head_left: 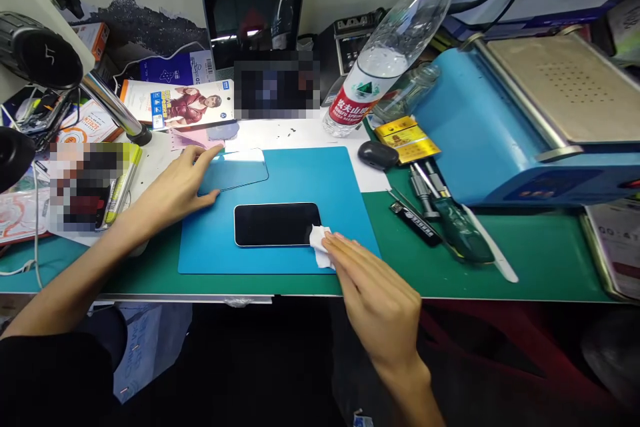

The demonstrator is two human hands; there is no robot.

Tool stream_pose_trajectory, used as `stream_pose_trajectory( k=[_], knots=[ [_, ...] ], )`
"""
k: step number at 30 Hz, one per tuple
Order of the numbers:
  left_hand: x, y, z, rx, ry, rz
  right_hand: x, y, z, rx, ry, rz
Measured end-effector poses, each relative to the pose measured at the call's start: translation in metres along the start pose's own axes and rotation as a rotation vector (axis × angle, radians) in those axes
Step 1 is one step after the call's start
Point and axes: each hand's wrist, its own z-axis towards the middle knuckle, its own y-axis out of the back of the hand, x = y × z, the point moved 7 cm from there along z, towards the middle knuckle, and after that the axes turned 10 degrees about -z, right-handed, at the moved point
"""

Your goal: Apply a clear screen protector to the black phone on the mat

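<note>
A smartphone with a dark screen lies face up on the blue mat. My right hand pinches a folded white tissue, which touches the phone's lower right corner. At the mat's upper left, my left hand grips a clear glass screen protector by its edges, thumb on the near side and fingers on the far side. The protector's left end is partly hidden by this hand.
A tilted water bottle with a red cap stands behind the mat. To the right are a blue machine, a green-handled screwdriver and a black lighter-like stick. A lamp post and boxes fill the left back.
</note>
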Motion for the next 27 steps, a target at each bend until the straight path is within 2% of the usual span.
stream_pose_trajectory(
  k=[4, 6, 10, 13, 15, 17, 20, 23, 27],
  knots=[
    [-0.014, 0.008, -0.004, -0.137, -0.091, -0.011, -0.036, 0.003, 0.029, -0.078, -0.205, 0.016],
    [-0.024, 0.017, -0.009, -0.219, -0.151, -0.015, -0.052, 0.001, 0.044, -0.057, -0.295, -0.007],
    [-0.047, 0.028, -0.023, -0.294, -0.26, 0.023, -0.063, -0.004, 0.062, 0.035, -0.303, 0.003],
    [-0.074, 0.029, -0.039, -0.358, -0.494, 0.079, -0.068, -0.002, 0.06, 0.037, -0.453, 0.316],
    [-0.092, 0.029, -0.053, -0.449, -0.68, 0.151, -0.066, -0.009, 0.056, 0.152, -0.552, 0.641],
    [-0.104, 0.024, -0.063, -0.511, -0.802, 0.256, -0.055, -0.016, 0.053, 0.334, -0.584, 0.879],
    [-0.114, 0.015, -0.07, -0.49, -0.869, 0.365, -0.042, -0.017, 0.054, 0.53, -0.552, 0.973],
    [-0.114, 0.007, -0.072, -0.428, -0.854, 0.369, -0.035, -0.013, 0.054, 0.594, -0.516, 0.98],
    [-0.106, -0.006, -0.066, -0.176, -0.751, 0.159, -0.033, -0.013, 0.05, 0.638, -0.498, 1.03]
  ],
)
